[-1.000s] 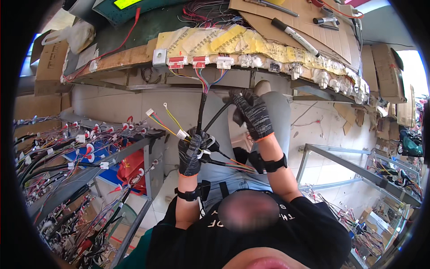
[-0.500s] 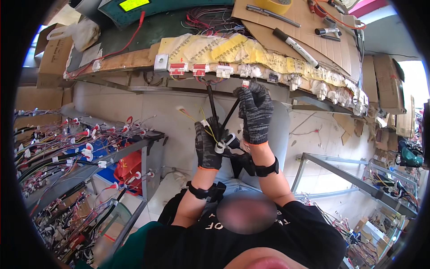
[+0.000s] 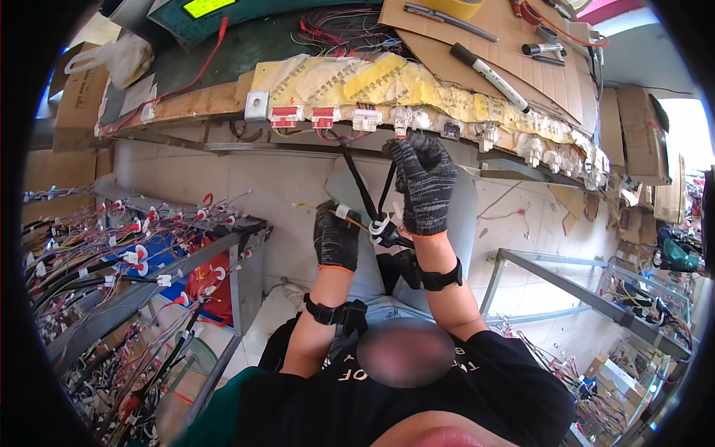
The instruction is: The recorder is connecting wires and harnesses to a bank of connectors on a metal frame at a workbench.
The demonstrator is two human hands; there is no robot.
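Right hand [image 3: 423,182], in a dark knit glove, is raised to the front edge of the tabletop [image 3: 216,100]; its fingers are curled shut around the upper end of a black cable bundle [image 3: 366,190], fingertips at a white connector [image 3: 401,119] in the row fixed along that edge. Left hand [image 3: 337,238], gloved likewise, sits lower and just left of the bundle, fist closed on thin yellow wires [image 3: 316,207] and a white-taped branch. The bundle runs from the edge, near the red connectors [image 3: 285,115], down between both hands to white clips [image 3: 380,227]. On the tabletop, toward its right end: a black marker [image 3: 488,74] lying on cardboard [image 3: 477,33]. Left of the person, racks of wire harnesses [image 3: 112,261].
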